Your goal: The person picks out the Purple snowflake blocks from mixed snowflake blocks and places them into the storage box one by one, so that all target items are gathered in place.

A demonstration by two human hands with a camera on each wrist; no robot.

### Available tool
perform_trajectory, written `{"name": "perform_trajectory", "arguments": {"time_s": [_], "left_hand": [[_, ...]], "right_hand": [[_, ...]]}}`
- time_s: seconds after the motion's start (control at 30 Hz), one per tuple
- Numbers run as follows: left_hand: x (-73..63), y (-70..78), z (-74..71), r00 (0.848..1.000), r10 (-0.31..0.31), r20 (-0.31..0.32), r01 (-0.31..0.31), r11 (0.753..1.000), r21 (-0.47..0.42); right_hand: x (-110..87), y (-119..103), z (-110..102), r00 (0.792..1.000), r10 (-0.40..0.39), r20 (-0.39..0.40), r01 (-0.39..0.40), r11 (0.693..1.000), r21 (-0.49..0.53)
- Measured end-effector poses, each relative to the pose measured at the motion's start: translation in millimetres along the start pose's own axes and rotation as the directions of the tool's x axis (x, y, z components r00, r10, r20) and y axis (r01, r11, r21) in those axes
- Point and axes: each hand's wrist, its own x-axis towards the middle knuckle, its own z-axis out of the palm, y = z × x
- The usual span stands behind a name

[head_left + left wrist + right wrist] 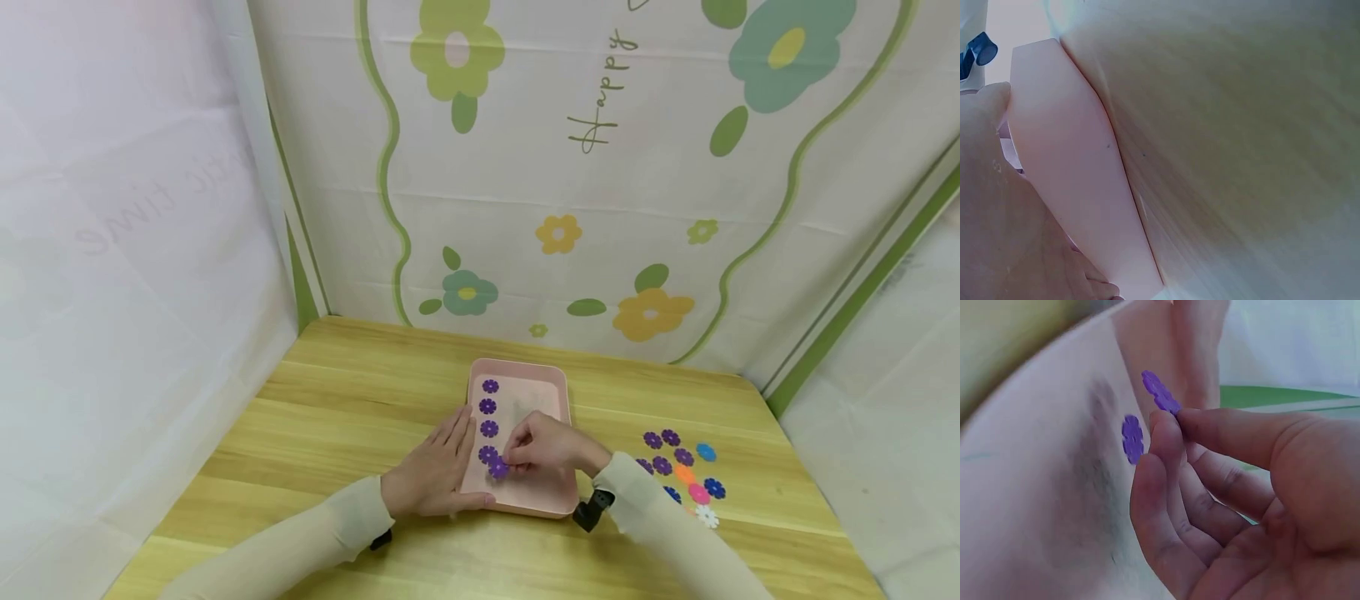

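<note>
A shallow pink tray (551, 500) sits on the wooden table; its outer wall (1079, 156) fills part of the left wrist view. My left hand (437, 467) rests over the tray's left rim, fingers straight and thumb spread along the near edge. Between thumb and forefinger, my right hand (551, 442) pinches a purple snowflake disc (1161, 392), tilted over the tray. Several purple discs (489, 428) lie in a column along the tray's left side. In the head view, the held disc (498, 468) overlaps the nearest one (487, 454).
Right of the tray, several loose discs lie on the table: purple ones (662, 465), a light blue (706, 452), dark blue (715, 488), orange (684, 474), pink (699, 494) and white (707, 516). My right forearm partly covers this group. A flower-printed cloth (510, 183) hangs behind the table.
</note>
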Motion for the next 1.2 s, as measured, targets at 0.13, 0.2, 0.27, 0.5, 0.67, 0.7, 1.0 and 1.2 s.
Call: {"name": "perform_trajectory", "arguments": {"time_s": [0.13, 0.2, 0.27, 0.5, 0.67, 0.7, 1.0, 1.2], "left_hand": [[0.8, -0.5, 1.1, 1.0, 0.004, -0.004, -0.004, 1.0, 0.0], [0.8, -0.6, 1.2, 1.0, 0.007, -0.008, -0.007, 1.0, -0.004], [0.2, -0.3, 1.6, 1.0, 0.008, -0.008, -0.008, 1.0, -0.007], [0.2, -0.5, 2.4, 1.0, 0.011, -0.013, -0.012, 1.0, -0.013], [0.4, -0.9, 1.2, 1.0, 0.016, -0.016, -0.016, 1.0, -0.005], [0.4, -1.0, 1.2, 1.0, 0.017, -0.018, -0.017, 1.0, -0.009], [0.8, -1.5, 5.5, 1.0, 0.005, -0.01, -0.005, 1.0, -0.03], [1.7, -1.4, 4.2, 1.0, 0.005, -0.019, -0.006, 0.999, -0.037]], "right_hand": [[3.6, 0.7, 12.2, 1.0, -0.001, -0.004, 0.001, 1.0, 0.011], [4.6, 1.2, 17.7, 1.0, 0.006, -0.004, -0.005, 1.0, 0.021], [4.5, 1.1, 22.6, 1.0, 0.016, -0.008, -0.015, 0.999, 0.034], [5.5, 2.0, 30.0, 1.0, 0.021, -0.023, -0.021, 1.0, 0.003], [5.3, 0.9, 30.7, 0.999, 0.031, -0.023, -0.031, 0.999, -0.017], [5.3, 0.7, 30.4, 0.999, 0.033, -0.023, -0.034, 0.999, -0.025], [-3.6, -3.7, 14.6, 0.998, 0.0, -0.058, -0.009, 0.987, -0.16], [-21.8, -8.5, -13.6, 0.992, -0.092, -0.088, 0.068, 0.968, -0.243]]}}
